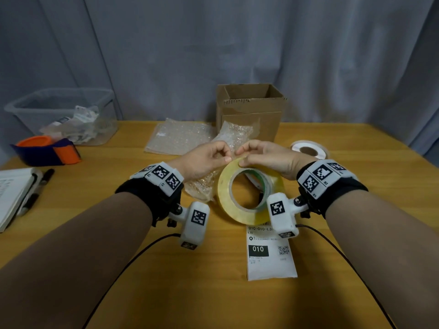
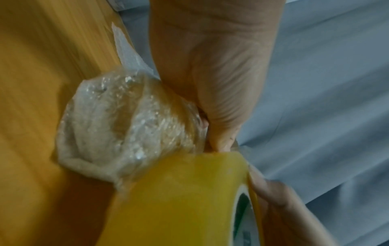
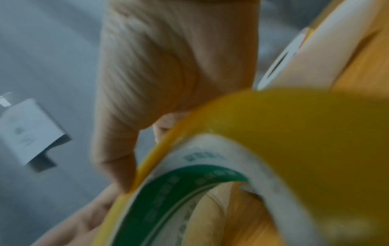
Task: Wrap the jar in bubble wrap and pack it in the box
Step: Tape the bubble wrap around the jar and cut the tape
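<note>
The jar wrapped in bubble wrap (image 1: 202, 184) (image 2: 126, 133) lies on its side on the wooden table, just below my left hand (image 1: 226, 156) (image 2: 219, 143). A large yellow tape roll (image 1: 249, 193) (image 2: 179, 199) (image 3: 294, 133) stands on edge beside the jar. Both hands meet at its top. My left thumb and forefinger pinch at the roll's upper edge. My right hand (image 1: 240, 157) (image 3: 126, 158) grips the rim from the other side, fingers curled over it. The open cardboard box (image 1: 251, 110) stands at the table's far edge behind the hands.
A spare bubble wrap sheet (image 1: 178, 136) lies left of the box, a white tape roll (image 1: 308, 149) (image 3: 280, 58) right of it. A clear plastic bin (image 1: 61, 115), an orange and blue object (image 1: 45, 150), a notebook (image 1: 14, 193) with pens sit left. A printed label (image 1: 270, 252) lies near me.
</note>
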